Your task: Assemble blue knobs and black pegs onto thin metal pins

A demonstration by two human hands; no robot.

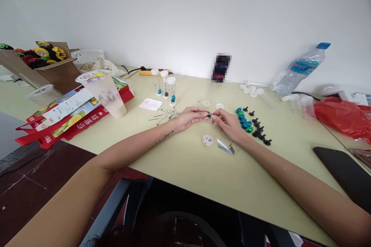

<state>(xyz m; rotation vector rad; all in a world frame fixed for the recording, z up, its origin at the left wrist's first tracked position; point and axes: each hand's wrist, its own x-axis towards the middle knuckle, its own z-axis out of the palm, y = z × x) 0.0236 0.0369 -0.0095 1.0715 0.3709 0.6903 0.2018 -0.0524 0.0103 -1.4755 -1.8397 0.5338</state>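
Note:
Above the table, my left hand [191, 119] is closed on a small blue-and-black part [209, 115], with a thin metal rod [194, 109] running along its fingers. My right hand [228, 124] pinches at the other side of that same part, fingertips almost meeting the left ones. Details of the part are too small to make out. Below the hands lie a white round lid [207, 137] holding tiny dark pieces and a row of thin metal rods [223, 146]. Shiny blue and green pieces [245, 123] and several black stemmed pieces [262, 136] sit right of my right hand.
Three clear tubes [172, 89] with white caps stand behind my left hand, near a white paper [150, 104]. A drink cup [106, 94] and red bag [84, 117] occupy the left. At right are a water bottle [303, 69], red plastic bag [339, 117] and black phone [343, 171].

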